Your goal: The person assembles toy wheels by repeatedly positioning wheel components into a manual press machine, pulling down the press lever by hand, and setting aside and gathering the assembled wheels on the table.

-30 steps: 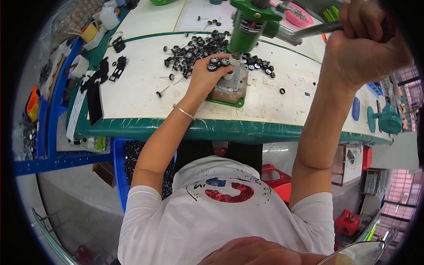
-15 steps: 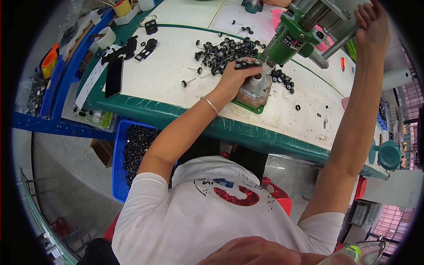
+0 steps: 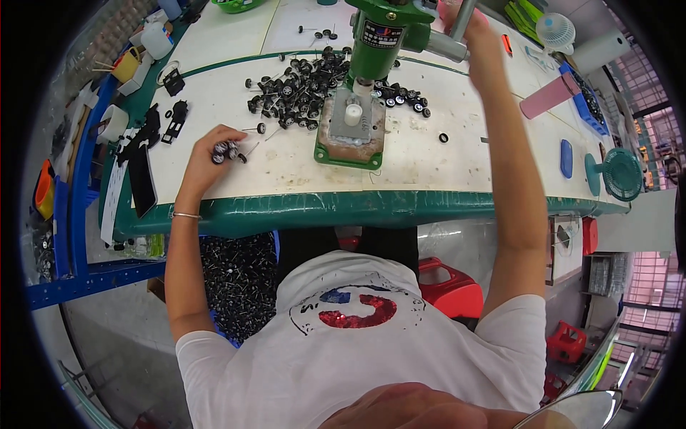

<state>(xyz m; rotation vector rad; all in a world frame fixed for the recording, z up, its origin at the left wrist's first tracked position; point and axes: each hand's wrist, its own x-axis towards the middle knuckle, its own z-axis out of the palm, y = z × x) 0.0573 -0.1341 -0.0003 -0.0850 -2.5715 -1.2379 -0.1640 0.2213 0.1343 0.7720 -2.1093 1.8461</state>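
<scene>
Several small black toy wheels on metal axles (image 3: 227, 151) are gripped in my left hand (image 3: 207, 159), which is over the table left of the press. A loose wheel and axle (image 3: 260, 129) lies just beyond its fingers. My right hand (image 3: 474, 27), raised at the top, is wrapped round the lever (image 3: 463, 20) of a green hand press (image 3: 377, 43); its fingers are partly hidden. Under the press head, a white round fixture (image 3: 353, 114) stands on the metal base plate with nothing visible on it. A heap of wheels with axles (image 3: 300, 89) lies left of the press.
More wheels (image 3: 407, 98) sit right of the press, with a single black ring (image 3: 444, 137) nearer me. Black plastic parts (image 3: 174, 121) and a phone (image 3: 142, 180) lie at the left. A pink bottle (image 3: 549, 97) and a green fan (image 3: 620, 175) are at the right. Below the table edge stands a bin of wheels (image 3: 238, 279).
My left hand has moved from the press fixture leftward and toward me, carrying the wheels. My right hand and the lever appear lower and further left as the view shifted.
</scene>
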